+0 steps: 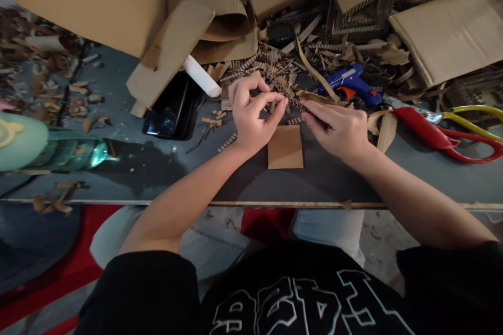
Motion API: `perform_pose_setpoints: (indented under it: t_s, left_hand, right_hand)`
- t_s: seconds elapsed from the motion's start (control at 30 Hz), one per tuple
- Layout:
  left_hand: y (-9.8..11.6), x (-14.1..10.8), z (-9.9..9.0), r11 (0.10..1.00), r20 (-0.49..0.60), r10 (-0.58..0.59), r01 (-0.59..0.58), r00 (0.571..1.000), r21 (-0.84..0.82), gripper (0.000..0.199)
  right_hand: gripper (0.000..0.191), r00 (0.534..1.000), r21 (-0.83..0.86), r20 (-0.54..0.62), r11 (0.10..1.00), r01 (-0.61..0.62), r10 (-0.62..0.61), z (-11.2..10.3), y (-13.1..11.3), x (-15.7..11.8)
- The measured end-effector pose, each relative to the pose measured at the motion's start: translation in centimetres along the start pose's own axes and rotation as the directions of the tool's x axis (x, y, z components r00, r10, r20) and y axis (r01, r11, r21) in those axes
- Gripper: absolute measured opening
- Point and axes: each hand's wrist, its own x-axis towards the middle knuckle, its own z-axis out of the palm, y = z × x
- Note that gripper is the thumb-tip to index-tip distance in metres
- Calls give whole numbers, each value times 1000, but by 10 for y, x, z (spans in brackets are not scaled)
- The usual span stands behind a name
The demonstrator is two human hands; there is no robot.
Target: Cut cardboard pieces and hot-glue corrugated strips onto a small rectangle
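Note:
My left hand (255,112) is closed in a pinch, thumb and index finger together on the end of a narrow corrugated cardboard strip (295,104). My right hand (341,128) grips the other end of this strip between thumb and fingers. A torn brown cardboard piece (320,98) lies right behind the right fingers; whether they touch it I cannot tell. Below and between both hands, a small cardboard square (286,149) lies flat on the dark table (251,183). Just beyond the right hand rests a blue glue gun (349,82) with a red light on it.
Red- and yellow-handled scissors (467,131) lie at the right, near a large cardboard sheet (451,31). On the left are a black phone (168,110), a white roll (202,76), a green bottle (66,149) and big cardboard pieces (90,0). Cardboard scraps (271,65) cover the back.

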Motion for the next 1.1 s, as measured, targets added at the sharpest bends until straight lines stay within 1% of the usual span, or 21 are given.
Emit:
perform_pose_setpoints:
  t_s: [0.17,0.23,0.3,0.37,0.43,0.5,0.57,0.63,0.7,0.83,0.9,0.97,1.03,1.1]
  left_hand:
    - [2,2,-3,996,-37,73,-71,997,54,39]
    - [0,4,-4,997,-35,63,-62,997,37,41]
    - [-5,5,-2,1000,-31,18,-18,999,-8,43]
    - [-12,5,3,996,-15,-42,41,999,-80,46]
    - [-20,5,10,977,33,-82,87,996,-194,50]
    - [-26,5,17,930,123,-88,126,988,-344,55]
    - [-28,4,22,867,206,-69,161,976,-472,61]
    - [-26,2,22,813,241,-49,179,969,-554,62]
    - [-22,1,19,790,247,-38,180,968,-586,61]
    - [-12,3,8,824,294,-59,213,954,-525,57]
    - [-8,4,5,815,315,-65,233,947,-531,56]
    - [-6,4,3,773,339,-51,252,939,-583,55]
    - [-6,4,3,727,387,-25,282,922,-626,57]
    - [-5,3,5,713,426,-7,303,905,-632,61]
  right_hand:
    - [37,1000,-2,16,1000,-17,17,-1,-2,1]
    - [37,1000,-4,15,1000,-27,27,-1,-1,2]
    - [39,999,-12,6,999,-37,37,-2,0,2]
    - [39,999,-14,2,999,-45,45,-2,2,3]
    - [38,999,-1,17,999,-39,39,-4,3,4]
    - [37,999,22,41,1000,-20,19,-5,4,5]
    - [36,999,26,41,1000,0,-1,-5,5,6]
    - [37,1000,-3,15,1000,4,-4,-6,7,7]
    - [38,1000,-44,-16,999,3,-4,-7,10,8]
    - [34,998,-127,-54,992,10,-17,-10,16,11]
    - [31,995,-171,-92,985,22,-38,-12,18,11]
    - [29,981,-213,-178,976,40,-79,-13,20,12]
    - [26,949,-264,-289,963,46,-125,-13,23,13]
    - [26,910,-320,-391,947,6,-137,-12,26,13]
